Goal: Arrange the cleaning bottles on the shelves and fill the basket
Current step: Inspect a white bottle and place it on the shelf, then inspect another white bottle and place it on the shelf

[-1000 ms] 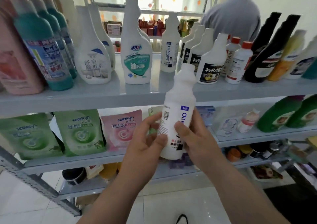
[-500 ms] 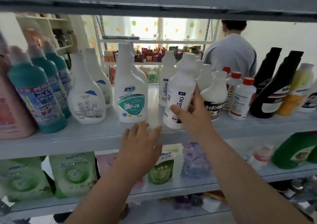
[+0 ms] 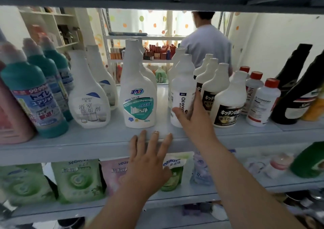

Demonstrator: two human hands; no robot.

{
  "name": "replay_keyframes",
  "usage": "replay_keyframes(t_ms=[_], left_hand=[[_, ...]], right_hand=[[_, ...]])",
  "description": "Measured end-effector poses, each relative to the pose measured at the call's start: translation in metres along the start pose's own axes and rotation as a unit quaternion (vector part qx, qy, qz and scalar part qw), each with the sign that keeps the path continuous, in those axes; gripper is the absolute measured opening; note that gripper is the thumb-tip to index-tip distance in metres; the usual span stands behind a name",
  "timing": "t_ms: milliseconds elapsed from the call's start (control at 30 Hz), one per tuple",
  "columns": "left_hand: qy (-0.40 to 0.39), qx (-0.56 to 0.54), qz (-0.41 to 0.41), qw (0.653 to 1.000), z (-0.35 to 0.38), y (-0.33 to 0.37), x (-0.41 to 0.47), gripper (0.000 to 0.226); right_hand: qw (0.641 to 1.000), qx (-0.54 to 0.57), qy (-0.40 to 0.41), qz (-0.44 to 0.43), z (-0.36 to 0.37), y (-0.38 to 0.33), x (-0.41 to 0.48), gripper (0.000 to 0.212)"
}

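Observation:
A white "Oil enemy" bottle (image 3: 182, 88) stands upright on the middle shelf (image 3: 87, 141), in front of another like it and between a white and teal spray-type bottle (image 3: 139, 102) and a row of black-labelled kitchen cleaner bottles (image 3: 228, 104). My right hand (image 3: 194, 122) holds its lower part, thumb on the front and fingers up its right side. My left hand (image 3: 149, 162) hovers flat with spread fingers at the shelf's front edge, holding nothing. No basket is in view.
Teal toilet cleaner bottles (image 3: 35, 95) and white bath cleaner bottles (image 3: 89, 102) fill the shelf's left. Red-capped bottles (image 3: 263, 102) and black bottles (image 3: 294, 95) stand to the right. Refill pouches (image 3: 77, 179) line the lower shelf. A person (image 3: 206, 43) stands behind the rack.
The bottle went from both hands up onto the middle shelf and now stands upright. My left hand let go and spread out at the shelf edge. The view rose.

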State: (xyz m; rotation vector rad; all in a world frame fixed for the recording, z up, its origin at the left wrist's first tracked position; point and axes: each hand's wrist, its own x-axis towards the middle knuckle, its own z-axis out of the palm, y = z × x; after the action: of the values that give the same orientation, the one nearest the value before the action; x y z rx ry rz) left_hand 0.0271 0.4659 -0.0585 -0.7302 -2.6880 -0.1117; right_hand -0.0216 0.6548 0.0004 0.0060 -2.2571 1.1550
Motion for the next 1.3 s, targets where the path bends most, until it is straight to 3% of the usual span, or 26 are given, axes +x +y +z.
replay_keyframes(t_ms=[300, 467, 667, 800, 967, 1033, 1167, 1233, 1300], left_hand=[[0.039, -0.010, 0.008, 0.999, 0.000, 0.000, -0.001, 0.102], [0.065, -0.006, 0.004, 0.998, 0.003, 0.000, -0.001, 0.104], [0.068, 0.014, -0.031, 0.997, -0.001, 0.008, -0.006, 0.093], [0.061, 0.013, -0.095, 0.994, -0.011, 0.029, -0.001, 0.073], [0.085, -0.104, -0.052, 0.990, -0.017, 0.103, 0.034, 0.049], [0.070, -0.182, -0.077, 0.978, -0.019, 0.135, 0.061, 0.063], [0.086, -0.355, -0.184, 0.913, -0.022, 0.162, 0.123, 0.099], [0.081, -0.393, -0.205, 0.893, -0.021, 0.163, 0.143, 0.098], [0.068, -0.388, -0.232, 0.889, -0.018, 0.161, 0.152, 0.081]], right_hand=[[0.973, -0.228, -0.005, 0.046, 0.004, -0.009, -0.020, 0.088], [0.953, -0.269, 0.061, -0.128, -0.007, 0.011, -0.083, 0.023], [0.941, -0.279, -0.049, -0.187, -0.052, 0.041, -0.101, 0.048], [0.933, -0.297, -0.029, -0.199, -0.098, 0.068, -0.097, 0.049], [0.929, -0.303, 0.017, -0.209, -0.158, 0.124, -0.080, 0.054], [0.921, -0.327, 0.012, -0.211, -0.171, 0.142, -0.076, 0.062], [0.913, -0.344, 0.007, -0.219, -0.165, 0.159, -0.078, 0.077], [0.915, -0.335, 0.015, -0.224, -0.160, 0.160, -0.077, 0.075], [0.913, -0.339, 0.009, -0.226, -0.160, 0.162, -0.076, 0.076]])
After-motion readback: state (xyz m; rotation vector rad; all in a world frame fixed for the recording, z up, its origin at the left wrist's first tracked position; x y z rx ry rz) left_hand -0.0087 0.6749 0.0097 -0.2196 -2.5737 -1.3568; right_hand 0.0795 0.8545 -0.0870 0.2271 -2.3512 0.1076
